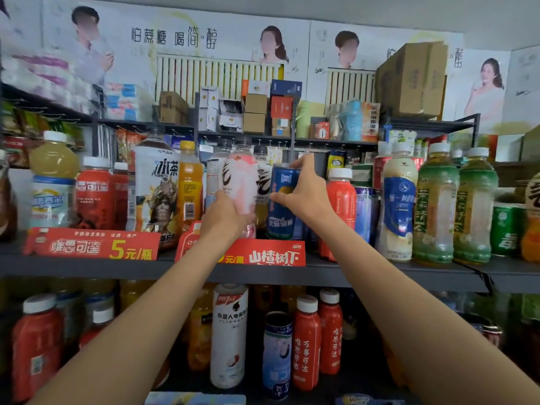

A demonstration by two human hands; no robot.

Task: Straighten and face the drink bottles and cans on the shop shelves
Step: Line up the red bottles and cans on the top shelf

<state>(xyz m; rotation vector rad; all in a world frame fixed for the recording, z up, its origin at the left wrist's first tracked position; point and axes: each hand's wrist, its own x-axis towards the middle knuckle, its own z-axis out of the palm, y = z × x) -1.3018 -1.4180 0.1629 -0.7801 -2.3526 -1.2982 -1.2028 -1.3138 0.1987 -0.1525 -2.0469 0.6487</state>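
Shop wall papered with milk-advert posters (175, 39) behind dark metal shelving, cardboard cartons (412, 80) and small boxes stacked on the top tier.

Middle shelf (87, 266), matte grey steel with red paper price strips (93, 244) clipped to its front edge, crowded with plastic drink bottles and cans standing upright.

Left hand (226, 216), at centre, wrapped round the lower body of a pink-and-white bottle (241, 176): fingers curled behind the clear, smooth plastic, thumb side near the camera, dark cap on top. Bottle standing on the middle shelf, just left of a can and touching the hand only at its lower half.

Right hand (304, 191) gripping a blue drink can (282, 206): thumb pressed on the glossy printed side, fingers arched over the rim at the top. Can cylindrical, metal, upright on the same shelf, just beside the pink-and-white bottle and left of a red bottle with a white cap (340, 194).

Further left, a tall white-sleeved tea bottle (155, 185) with a printed armoured figure, an orange juice bottle (190, 185), red-wrapped bottles (95, 191) and a pale yellow, rounded bottle (54, 176). Further right, a blue-and-white milky bottle (399, 206) and two green tea bottles (435, 206) of ribbed clear plastic.

Lower shelf, nearer and dimmer: white bottle (229, 334), blue can (277, 352), red bottles (306, 343).
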